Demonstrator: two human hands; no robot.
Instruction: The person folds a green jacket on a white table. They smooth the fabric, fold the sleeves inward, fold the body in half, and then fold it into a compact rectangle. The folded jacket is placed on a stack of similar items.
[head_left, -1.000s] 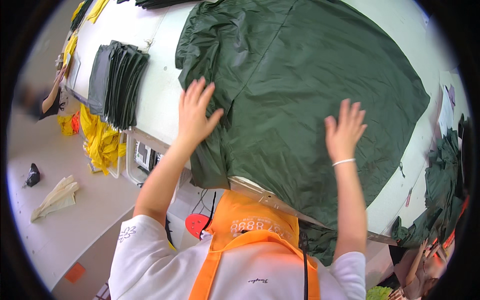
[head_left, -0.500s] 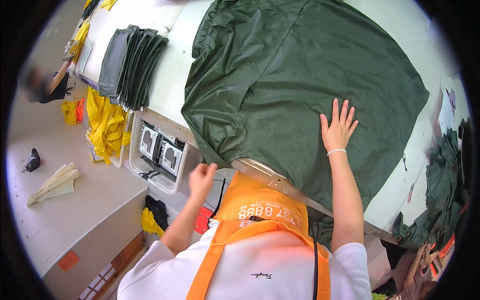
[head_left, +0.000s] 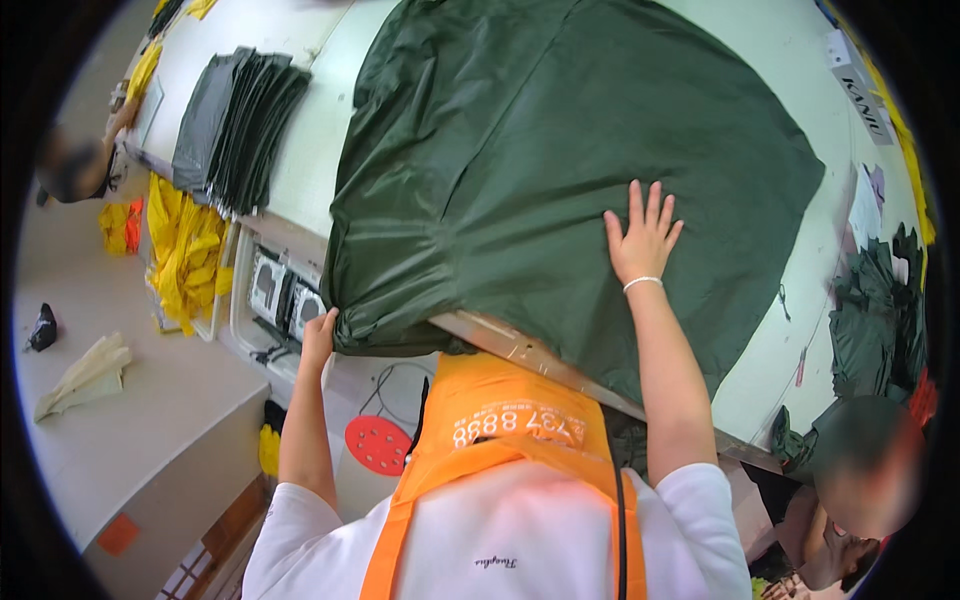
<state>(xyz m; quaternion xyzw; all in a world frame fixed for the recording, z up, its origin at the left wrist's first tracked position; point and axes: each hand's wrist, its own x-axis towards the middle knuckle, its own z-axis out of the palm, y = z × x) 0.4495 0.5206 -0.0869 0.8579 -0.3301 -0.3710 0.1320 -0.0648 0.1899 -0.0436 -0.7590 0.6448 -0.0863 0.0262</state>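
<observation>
A large dark green garment of smooth, shiny fabric (head_left: 540, 130) lies spread over the white table, with a long seam across it and creases on its left part. At its near left corner my left hand (head_left: 318, 338) pinches the edge, holding it out past the table's front. My right hand (head_left: 643, 240), with a white bead bracelet at the wrist, rests palm down on the right half of the garment, fingers spread. Folds hide part of what the left fingers grip.
Folded dark green pieces (head_left: 240, 130) are stacked at the table's left. Below them are a white basket of packages (head_left: 243, 335) and yellow fabric (head_left: 185, 250). More green cloth (head_left: 875, 310) lies right. One person (head_left: 75, 165) is far left, another (head_left: 865, 470) near right.
My left hand has moved left and taken hold of the garment's near corner, pulling it outward. The left part is stretched wider. The right hand stays flat on the fabric.
</observation>
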